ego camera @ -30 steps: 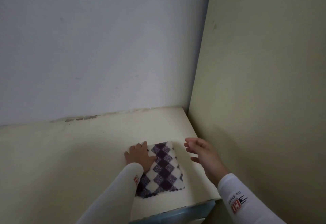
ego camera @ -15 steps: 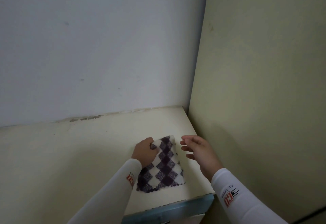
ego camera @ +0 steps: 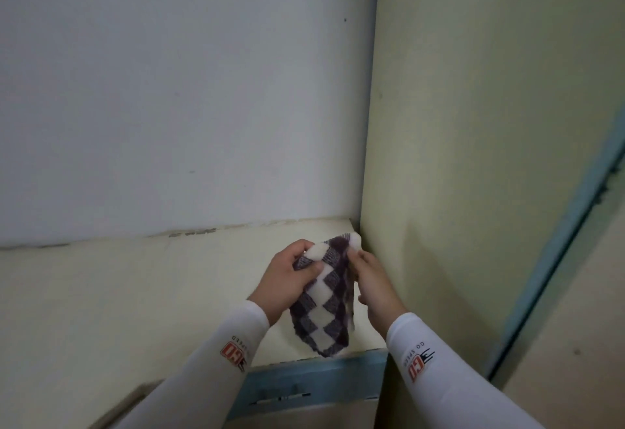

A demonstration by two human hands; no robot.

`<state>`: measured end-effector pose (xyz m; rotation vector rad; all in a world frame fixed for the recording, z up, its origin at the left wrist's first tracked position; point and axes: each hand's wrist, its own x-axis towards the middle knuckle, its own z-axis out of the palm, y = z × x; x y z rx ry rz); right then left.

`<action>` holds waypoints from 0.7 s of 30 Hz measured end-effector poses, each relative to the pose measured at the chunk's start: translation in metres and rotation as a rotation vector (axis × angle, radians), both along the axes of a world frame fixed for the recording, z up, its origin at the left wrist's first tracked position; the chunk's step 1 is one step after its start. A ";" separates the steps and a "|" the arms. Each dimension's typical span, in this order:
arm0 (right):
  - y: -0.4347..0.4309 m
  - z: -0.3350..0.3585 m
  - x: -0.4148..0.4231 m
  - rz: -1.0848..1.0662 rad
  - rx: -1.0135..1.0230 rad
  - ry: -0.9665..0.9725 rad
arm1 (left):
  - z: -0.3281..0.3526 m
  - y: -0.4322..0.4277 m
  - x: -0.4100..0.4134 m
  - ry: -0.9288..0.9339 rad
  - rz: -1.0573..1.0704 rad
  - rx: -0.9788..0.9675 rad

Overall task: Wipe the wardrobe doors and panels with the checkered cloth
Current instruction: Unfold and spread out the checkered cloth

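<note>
The purple-and-white checkered cloth (ego camera: pixel 324 303) hangs lifted above the cream top panel (ego camera: pixel 135 293) of a low unit. My left hand (ego camera: pixel 287 276) grips the cloth's upper left corner. The upper right edge is pinched by my right hand (ego camera: pixel 373 288). The cloth's lower end dangles just over the panel's front edge. To the right rises the tall pale-green wardrobe side panel (ego camera: pixel 473 158), close to my right hand.
A pale grey wall (ego camera: pixel 186 90) stands behind the top panel, with chipped paint along the joint (ego camera: pixel 192 233). A blue trim strip (ego camera: pixel 311 384) runs along the unit's front edge. Another blue-edged door strip (ego camera: pixel 568 236) shows at the far right.
The cloth lay flat on the top panel under my left hand; now both hands hold it lifted off the surface. My right hand has moved in and taken hold of it.
</note>
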<state>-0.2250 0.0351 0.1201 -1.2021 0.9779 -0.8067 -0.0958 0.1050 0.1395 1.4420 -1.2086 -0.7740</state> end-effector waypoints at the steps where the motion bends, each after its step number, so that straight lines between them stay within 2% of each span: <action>1: 0.005 0.004 -0.005 0.004 -0.010 -0.030 | 0.004 0.007 -0.007 0.009 -0.003 0.000; 7: 0.034 0.017 -0.036 -0.015 -0.174 -0.167 | 0.017 0.045 -0.048 0.078 0.020 -0.033; 10: 0.047 0.034 -0.051 0.011 -0.267 -0.246 | 0.026 0.060 -0.060 0.236 -0.042 -0.045; 14: 0.059 0.065 -0.072 0.083 -0.467 -0.228 | 0.046 0.064 -0.068 0.545 -0.089 0.023; 19: 0.075 0.105 -0.099 0.117 -0.610 -0.225 | 0.080 0.057 -0.100 0.420 -0.224 -0.027; 21: 0.081 0.112 -0.107 0.051 -0.690 -0.204 | 0.087 0.057 -0.116 0.452 -0.324 -0.068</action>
